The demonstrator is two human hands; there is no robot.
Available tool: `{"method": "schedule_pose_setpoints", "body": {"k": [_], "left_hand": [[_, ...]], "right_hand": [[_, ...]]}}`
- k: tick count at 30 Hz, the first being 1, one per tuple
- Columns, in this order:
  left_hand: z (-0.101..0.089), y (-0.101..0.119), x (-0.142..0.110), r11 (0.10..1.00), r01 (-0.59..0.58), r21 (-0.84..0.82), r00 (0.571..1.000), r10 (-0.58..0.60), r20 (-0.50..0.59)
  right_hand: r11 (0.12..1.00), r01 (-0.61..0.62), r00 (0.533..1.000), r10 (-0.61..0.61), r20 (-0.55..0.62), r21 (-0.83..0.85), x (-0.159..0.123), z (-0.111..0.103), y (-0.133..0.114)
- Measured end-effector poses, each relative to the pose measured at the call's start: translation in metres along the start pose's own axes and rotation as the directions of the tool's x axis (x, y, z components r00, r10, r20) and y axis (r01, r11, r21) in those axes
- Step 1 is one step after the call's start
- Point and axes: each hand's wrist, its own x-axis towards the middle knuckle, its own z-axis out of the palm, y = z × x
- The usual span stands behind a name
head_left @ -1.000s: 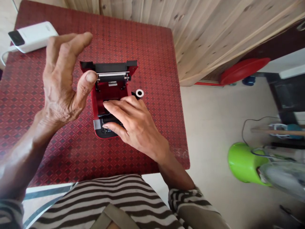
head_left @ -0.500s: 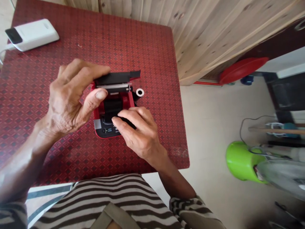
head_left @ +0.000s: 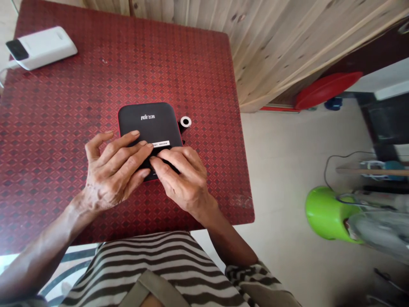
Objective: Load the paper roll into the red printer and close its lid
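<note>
A small thermal printer (head_left: pixel 147 128) with a black top and red edges lies on the table, its lid shut down flat. My left hand (head_left: pixel 118 166) rests on the lid's left and front part, fingers stretched out. Close beside it, the fingers of my right hand (head_left: pixel 183 175) are pinched together at the slot near the printer's front edge. What they pinch is hidden. A white label strip (head_left: pixel 163 144) shows on the lid just above the fingertips. Touching or very near the printer's right side is a small black roll with a white core ring (head_left: pixel 185 122).
The red patterned table (head_left: pixel 204 76) meets a wooden plank wall (head_left: pixel 271 47). A white power bank (head_left: pixel 46 47) with a cable lies at its far left corner. On the floor to the right are a green bucket (head_left: pixel 326 213) and a red basin (head_left: pixel 329 88).
The printer's lid, raised with the inside showing, has come down shut. My left hand moved from the raised lid toward me onto its top. My right hand stays at the front edge.
</note>
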Motion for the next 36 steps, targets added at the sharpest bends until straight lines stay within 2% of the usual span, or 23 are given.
{"method": "schedule_pose_setpoints", "body": {"k": [7,13,16,19,21,25,31,36], "left_hand": [[-0.001,-0.001,-0.007,1.0,0.013,-0.005,0.999,-0.013,0.038],[-0.004,-0.002,-0.01,0.998,0.047,-0.05,0.996,-0.043,0.074],[-0.01,0.0,-0.015,0.992,0.075,-0.097,0.997,-0.072,0.032],[-0.017,0.004,-0.029,0.992,0.087,-0.095,0.988,-0.099,-0.121],[-0.018,0.007,-0.042,0.993,0.108,-0.05,0.977,-0.116,-0.179],[-0.013,0.013,-0.066,0.971,0.234,0.044,0.971,-0.232,-0.063],[-0.002,0.01,-0.074,0.989,0.129,0.074,0.988,-0.122,-0.1],[0.003,0.006,-0.073,0.983,0.183,0.024,0.98,-0.18,-0.089]], "right_hand": [[0.999,-0.022,1.0,0.021,0.016,0.025,-0.002,-0.002,0.001],[0.994,-0.088,0.992,0.082,0.1,0.057,-0.007,0.0,0.002],[0.996,-0.063,0.997,0.06,0.046,0.069,-0.004,-0.002,0.001],[0.995,-0.063,0.997,0.066,-0.042,0.08,-0.002,-0.004,-0.001],[0.992,-0.107,0.988,0.113,-0.101,0.063,-0.005,-0.005,-0.001],[0.975,-0.22,0.958,0.223,-0.18,0.041,-0.018,-0.006,0.001],[0.94,-0.33,0.915,0.34,-0.216,0.082,-0.045,-0.001,-0.001],[0.919,-0.378,0.899,0.393,-0.194,0.108,-0.051,0.004,-0.006]]}}
